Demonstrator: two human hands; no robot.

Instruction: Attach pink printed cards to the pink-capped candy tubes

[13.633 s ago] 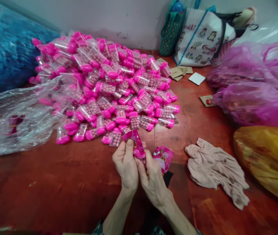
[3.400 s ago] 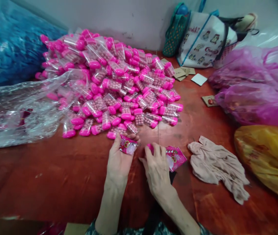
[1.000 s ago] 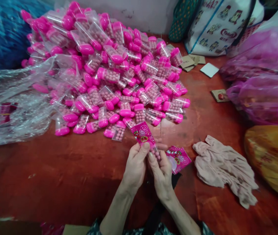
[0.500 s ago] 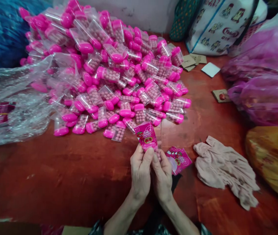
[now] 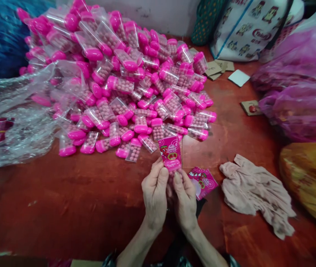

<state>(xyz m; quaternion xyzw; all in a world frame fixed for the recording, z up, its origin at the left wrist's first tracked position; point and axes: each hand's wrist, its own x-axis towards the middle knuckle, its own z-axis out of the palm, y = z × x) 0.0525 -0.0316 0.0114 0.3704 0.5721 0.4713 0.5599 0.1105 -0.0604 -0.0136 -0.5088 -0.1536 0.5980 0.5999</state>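
Note:
Between my two hands is a small clear candy container (image 5: 173, 175) of pink round candies, with a printed pink label sleeve (image 5: 170, 152) at its far end. The fingers of my left hand (image 5: 155, 193) are closed on its left side, thumb on top. My right hand (image 5: 186, 196) grips the right side, its thumb pressed just below the sleeve. The container's near end is partly hidden by my fingers. A stack of similar printed pink sleeves (image 5: 204, 182) lies flat on the red-brown surface, right beside my right hand.
A big pile of pink-capped candy containers (image 5: 124, 85) spreads ahead, partly under clear plastic sheeting (image 5: 21, 111). To the right lie a crumpled beige cloth (image 5: 255, 191), a yellow bag (image 5: 310, 178) and pink plastic bags (image 5: 302, 107). Cardboard pieces (image 5: 213, 69) lie farther back.
The sleeve and container have turned more upright and face me more. My left hand has shifted slightly left, opening a gap between the hands where more candies show.

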